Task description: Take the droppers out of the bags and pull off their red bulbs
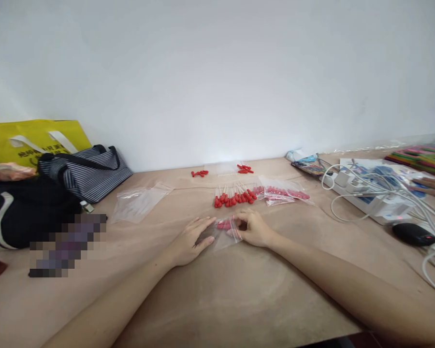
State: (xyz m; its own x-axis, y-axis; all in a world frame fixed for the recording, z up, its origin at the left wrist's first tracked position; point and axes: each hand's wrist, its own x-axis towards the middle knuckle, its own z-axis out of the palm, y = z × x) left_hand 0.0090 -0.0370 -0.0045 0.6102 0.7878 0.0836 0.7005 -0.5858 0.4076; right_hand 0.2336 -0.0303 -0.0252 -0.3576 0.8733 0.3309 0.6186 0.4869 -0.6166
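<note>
A small clear zip bag point(222, 241) with red pieces inside lies on the table in front of me. My right hand point(253, 229) pinches its right edge, where a red line runs along the bag. My left hand point(189, 243) rests at the bag's left side, thumb and fingers apart, fingertips touching or very close to the plastic. Just beyond lies a row of red-headed pieces with thin pale stems point(234, 197). To the right of that row are stacked clear bags holding red pieces point(283, 194). Flat clear bags point(140, 203) lie to the left.
More red pieces point(245, 169) lie near the wall. A striped bag point(94, 171), a yellow bag point(39, 140) and a black bag point(32, 212) stand left. At right are a power strip point(369, 205) with white cables, a black mouse point(414, 234) and another person's hand point(433, 188).
</note>
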